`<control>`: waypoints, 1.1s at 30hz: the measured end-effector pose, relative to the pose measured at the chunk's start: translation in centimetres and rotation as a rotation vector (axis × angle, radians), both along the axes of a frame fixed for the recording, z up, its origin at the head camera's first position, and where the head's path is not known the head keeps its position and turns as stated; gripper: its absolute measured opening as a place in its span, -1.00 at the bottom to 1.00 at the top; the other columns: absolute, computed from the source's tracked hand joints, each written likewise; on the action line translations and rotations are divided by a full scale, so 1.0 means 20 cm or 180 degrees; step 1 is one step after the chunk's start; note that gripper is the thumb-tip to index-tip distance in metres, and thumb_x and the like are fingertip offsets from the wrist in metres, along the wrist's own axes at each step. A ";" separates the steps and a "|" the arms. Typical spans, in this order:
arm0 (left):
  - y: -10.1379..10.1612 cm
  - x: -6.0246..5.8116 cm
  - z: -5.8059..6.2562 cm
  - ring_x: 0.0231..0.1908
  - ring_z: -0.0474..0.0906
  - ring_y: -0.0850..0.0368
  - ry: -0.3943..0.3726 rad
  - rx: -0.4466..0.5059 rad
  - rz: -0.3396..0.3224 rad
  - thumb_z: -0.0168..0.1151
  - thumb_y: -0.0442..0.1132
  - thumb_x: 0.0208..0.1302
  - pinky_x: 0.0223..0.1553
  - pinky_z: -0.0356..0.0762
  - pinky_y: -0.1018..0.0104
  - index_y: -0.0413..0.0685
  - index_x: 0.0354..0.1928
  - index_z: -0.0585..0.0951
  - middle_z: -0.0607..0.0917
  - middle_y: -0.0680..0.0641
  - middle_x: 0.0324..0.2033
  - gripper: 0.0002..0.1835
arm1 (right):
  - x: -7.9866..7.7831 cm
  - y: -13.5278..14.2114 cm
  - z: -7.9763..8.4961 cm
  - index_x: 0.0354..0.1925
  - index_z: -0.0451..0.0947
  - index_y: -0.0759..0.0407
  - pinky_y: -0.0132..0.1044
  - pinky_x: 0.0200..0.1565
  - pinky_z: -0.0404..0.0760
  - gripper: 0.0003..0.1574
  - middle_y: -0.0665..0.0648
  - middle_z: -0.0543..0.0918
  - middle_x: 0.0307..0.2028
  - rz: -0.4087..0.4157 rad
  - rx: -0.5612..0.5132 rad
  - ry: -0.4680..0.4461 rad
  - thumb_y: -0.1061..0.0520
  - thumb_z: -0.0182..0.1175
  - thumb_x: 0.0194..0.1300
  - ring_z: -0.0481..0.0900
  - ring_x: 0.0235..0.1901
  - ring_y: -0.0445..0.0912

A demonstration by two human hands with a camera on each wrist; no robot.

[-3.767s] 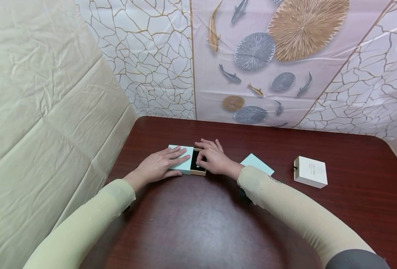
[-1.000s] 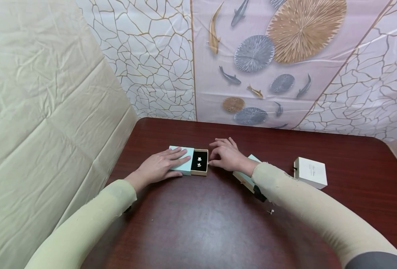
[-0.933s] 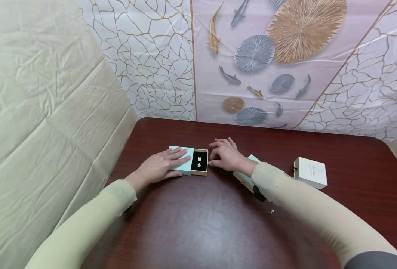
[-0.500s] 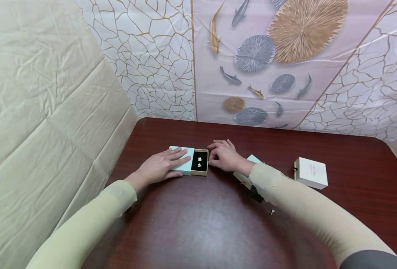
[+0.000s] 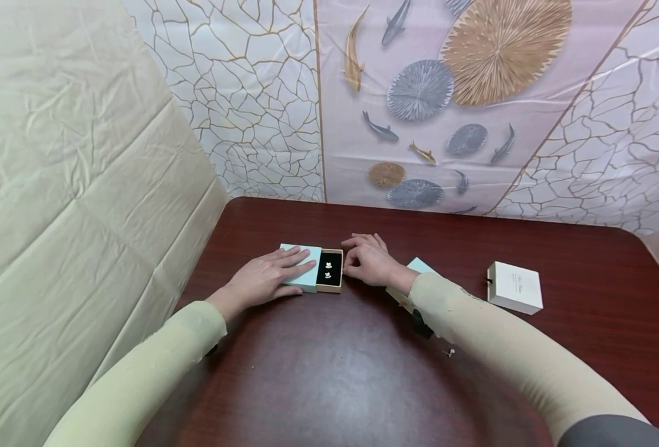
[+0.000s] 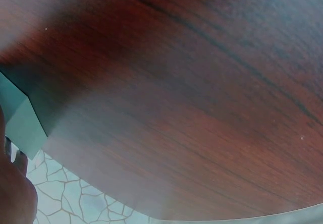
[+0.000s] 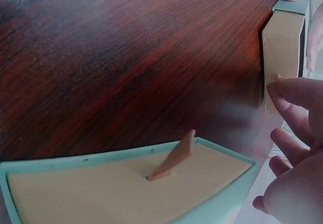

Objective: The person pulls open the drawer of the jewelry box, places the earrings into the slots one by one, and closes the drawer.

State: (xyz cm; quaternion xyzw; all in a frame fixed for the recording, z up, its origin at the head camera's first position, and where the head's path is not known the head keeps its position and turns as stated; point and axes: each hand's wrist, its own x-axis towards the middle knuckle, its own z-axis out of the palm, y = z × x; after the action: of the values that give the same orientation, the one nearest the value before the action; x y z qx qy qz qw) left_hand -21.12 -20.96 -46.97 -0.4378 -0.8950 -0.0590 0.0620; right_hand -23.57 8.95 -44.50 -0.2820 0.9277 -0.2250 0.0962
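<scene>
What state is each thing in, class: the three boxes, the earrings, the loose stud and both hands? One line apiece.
Left box: part open, drawer sticking out
Middle box: shut, tab jutting out
White box: shut
Earrings: set in the drawer's black pad
Loose stud: lying on the table
Left hand: resting flat on the left box
Right hand: pinching at the drawer's front

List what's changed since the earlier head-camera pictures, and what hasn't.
The right hand has left the black insert, uncovering two small white pieces, and its thumb and a finger now meet at the front of the drawer. In the last half second the drawer seems to have slid slightly into its cover. Unchanged: the left hand flat on the cover, and the white box.
</scene>
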 end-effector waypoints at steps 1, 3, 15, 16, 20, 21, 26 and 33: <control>0.00 0.00 0.00 0.54 0.36 -0.08 -0.0004 -0.0006 0.0006 0.37 0.09 0.48 0.53 0.34 -0.01 0.08 0.58 0.46 0.44 -0.12 0.54 -0.29 | 0.00 0.00 0.00 -0.43 0.73 0.06 0.44 0.57 -0.13 -0.76 0.26 0.51 0.46 0.0002 -0.0003 0.0002 0.13 0.36 0.45 0.16 0.61 0.23; 0.00 0.00 0.00 0.54 0.36 -0.08 -0.0004 -0.0015 0.0011 0.37 0.09 0.49 0.52 0.34 -0.01 0.08 0.58 0.46 0.44 -0.12 0.54 -0.29 | 0.00 -0.01 0.00 -0.43 0.73 0.06 0.44 0.57 -0.13 -0.76 0.27 0.51 0.46 0.0010 -0.0011 0.0006 0.14 0.35 0.45 0.16 0.61 0.24; 0.00 0.00 0.00 0.53 0.37 -0.09 0.0002 -0.0022 0.0008 0.38 0.09 0.48 0.52 0.35 -0.02 0.09 0.57 0.47 0.46 -0.12 0.53 -0.29 | 0.00 -0.05 -0.03 -0.46 0.69 -0.01 0.45 0.57 -0.13 -0.74 0.27 0.48 0.49 0.0013 -0.0075 0.0014 0.14 0.34 0.44 0.15 0.62 0.23; 0.00 0.00 0.00 0.53 0.37 -0.09 0.0000 -0.0018 0.0005 0.38 0.09 0.48 0.52 0.35 -0.02 0.09 0.57 0.47 0.46 -0.12 0.53 -0.29 | 0.00 -0.05 -0.03 -0.46 0.69 -0.01 0.45 0.57 -0.15 -0.73 0.27 0.46 0.50 0.0013 -0.0087 -0.0009 0.14 0.34 0.45 0.14 0.62 0.23; 0.00 0.00 0.00 0.53 0.37 -0.10 -0.0003 -0.0004 -0.0016 0.38 0.09 0.48 0.52 0.35 -0.03 0.09 0.57 0.47 0.46 -0.13 0.53 -0.29 | 0.00 -0.07 -0.03 -0.45 0.69 0.00 0.44 0.57 -0.20 -0.72 0.27 0.43 0.53 -0.0003 -0.0112 -0.0064 0.13 0.33 0.47 0.08 0.65 0.23; 0.00 0.00 0.00 0.53 0.37 -0.10 -0.0005 -0.0003 -0.0018 0.37 0.09 0.48 0.52 0.34 -0.03 0.09 0.57 0.47 0.46 -0.13 0.53 -0.30 | 0.01 -0.07 -0.03 -0.45 0.69 0.00 0.44 0.57 -0.21 -0.72 0.26 0.42 0.53 -0.0006 -0.0110 -0.0061 0.12 0.33 0.48 0.07 0.65 0.23; 0.00 0.00 0.00 0.54 0.36 -0.09 -0.0001 -0.0021 -0.0006 0.36 0.10 0.49 0.53 0.34 -0.02 0.09 0.57 0.47 0.45 -0.12 0.54 -0.30 | 0.01 -0.09 -0.03 -0.45 0.69 0.00 0.44 0.58 -0.22 -0.72 0.24 0.42 0.54 -0.0017 -0.0102 -0.0033 0.10 0.34 0.47 0.04 0.66 0.22; 0.00 0.00 -0.01 0.56 0.34 -0.05 -0.0031 -0.0068 0.0039 0.35 0.11 0.50 0.54 0.32 0.01 0.12 0.59 0.44 0.43 -0.09 0.55 -0.29 | 0.00 -0.11 -0.04 -0.44 0.72 -0.01 0.43 0.58 -0.20 -0.73 0.23 0.42 0.54 -0.0032 -0.0121 -0.0006 0.11 0.35 0.46 0.04 0.66 0.20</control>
State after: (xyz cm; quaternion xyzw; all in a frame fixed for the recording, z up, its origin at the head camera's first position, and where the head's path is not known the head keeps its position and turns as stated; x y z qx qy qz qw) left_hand -21.16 -21.03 -47.09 -0.4326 -0.8985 -0.0512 0.0534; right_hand -23.64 6.78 -45.36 -0.2789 0.9246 -0.2432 0.0906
